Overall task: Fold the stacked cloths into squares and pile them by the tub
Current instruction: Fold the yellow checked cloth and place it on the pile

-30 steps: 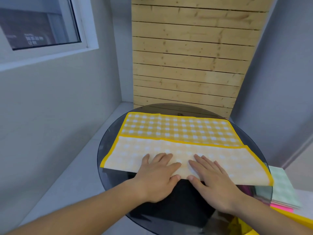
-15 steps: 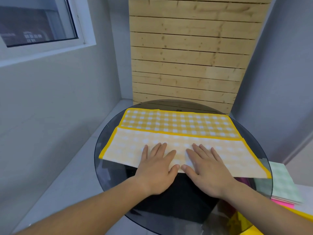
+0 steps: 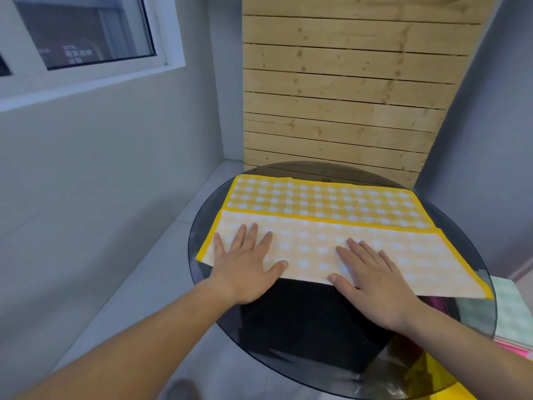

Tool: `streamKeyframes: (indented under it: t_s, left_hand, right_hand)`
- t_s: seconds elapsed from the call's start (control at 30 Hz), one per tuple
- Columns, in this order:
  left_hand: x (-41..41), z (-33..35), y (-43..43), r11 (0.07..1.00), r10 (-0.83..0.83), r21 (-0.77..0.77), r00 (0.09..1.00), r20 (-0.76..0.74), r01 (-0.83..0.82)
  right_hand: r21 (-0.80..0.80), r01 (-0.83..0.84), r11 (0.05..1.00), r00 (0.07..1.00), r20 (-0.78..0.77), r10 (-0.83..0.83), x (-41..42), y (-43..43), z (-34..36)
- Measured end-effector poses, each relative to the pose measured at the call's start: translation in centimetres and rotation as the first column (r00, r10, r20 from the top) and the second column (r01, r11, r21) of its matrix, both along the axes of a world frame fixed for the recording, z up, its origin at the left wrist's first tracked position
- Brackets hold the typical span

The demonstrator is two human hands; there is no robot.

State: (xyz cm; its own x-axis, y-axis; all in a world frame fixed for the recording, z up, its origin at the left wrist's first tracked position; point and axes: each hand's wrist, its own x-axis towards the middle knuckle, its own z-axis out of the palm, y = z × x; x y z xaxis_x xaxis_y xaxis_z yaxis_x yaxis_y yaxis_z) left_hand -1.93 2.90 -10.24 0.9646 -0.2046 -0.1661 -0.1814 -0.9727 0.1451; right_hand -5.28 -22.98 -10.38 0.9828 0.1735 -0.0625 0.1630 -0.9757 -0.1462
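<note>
The half-folded yellow gingham cloth (image 3: 323, 203) lies lengthwise left-to-right on the glass table (image 3: 317, 170). 2 flat, straight-fingered hands press it: left hand (image 3: 248, 267) near its left end, right hand (image 3: 372, 278) nearer the middle.

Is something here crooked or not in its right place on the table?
Slightly. The yellow checked cloth sits off-centre on the glass table: its near right corner reaches the rim, perhaps overhanging it. The folded flap stops short of the far edge.
</note>
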Motion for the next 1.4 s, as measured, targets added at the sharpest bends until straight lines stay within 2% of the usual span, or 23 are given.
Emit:
streamKeyframes:
  t_s: [0.17, 0.23, 0.33, 0.43, 0.6, 0.7, 0.8, 0.9, 1.03, 1.13, 1.4]
  left_hand:
    - [0.8, 0.5, 2.0, 0.985, 0.174, 0.002, 0.983, -0.057, -0.174]
    - [1.0, 0.9, 0.9, 0.978, 0.198, 0.060, 0.980, 0.005, -0.198]
    - [1.2, 1.7, -2.6, 0.998, -0.041, 0.053, 0.982, 0.185, 0.031]
    - [1.7, 1.6, -5.4, 0.974, -0.222, 0.008, 0.956, 0.191, 0.225]
    - [2.8, -0.1, -6.7, 0.964, -0.265, 0.027, 0.962, 0.065, 0.264]
    - [3.2, -0.5, -6.5, 0.966, -0.259, 0.036, 0.965, 0.046, 0.258]
    - [3.1, -0.5, -6.6, 0.969, -0.246, 0.028, 0.968, 0.039, 0.245]
    - [3.7, 0.2, -6.6, 0.974, -0.224, -0.016, 0.975, 0.010, 0.224]
    - [4.7, 0.2, -7.0, 0.975, -0.180, -0.089, 0.961, 0.211, 0.203]
    - [4.8, -0.7, -7.3, 0.972, -0.153, -0.131, 0.949, 0.275, 0.195]
    - [4.8, -1.1, -7.1, 0.970, -0.151, -0.140, 0.945, 0.291, 0.199]
  right_hand:
    - [0.013, 0.004, 1.000, 1.000, 0.004, -0.004, 0.1, 0.1, -0.1]
    - [0.019, 0.009, 1.000, 1.000, -0.004, -0.009, 0.0, 0.3, -0.1]
    - [0.019, 0.009, 1.000, 1.000, -0.002, -0.009, 0.0, 0.4, 0.0]
    - [0.018, 0.011, 1.000, 1.000, 0.001, -0.011, 0.0, 0.5, -0.2]
    - [0.078, -0.029, 0.997, 0.998, -0.049, 0.033, 0.1, -0.7, 0.1]
    - [0.160, -0.031, 0.987, 0.995, -0.091, 0.046, 0.2, -4.0, 0.8]
    - [0.256, 0.079, 0.964, 0.992, -0.113, -0.052, 0.2, -9.2, 1.6]
    - [0.390, 0.215, 0.895, 0.976, -0.124, -0.180, 0.5, -12.1, 2.8]
    - [0.322, 0.209, 0.924, 0.971, 0.041, -0.234, 4.9, -11.3, 3.5]
    - [0.352, 0.147, 0.924, 0.969, 0.136, -0.206, 9.8, -9.3, 3.5]
    - [0.443, 0.223, 0.868, 0.968, 0.006, -0.251, 22.2, -7.8, 3.4]
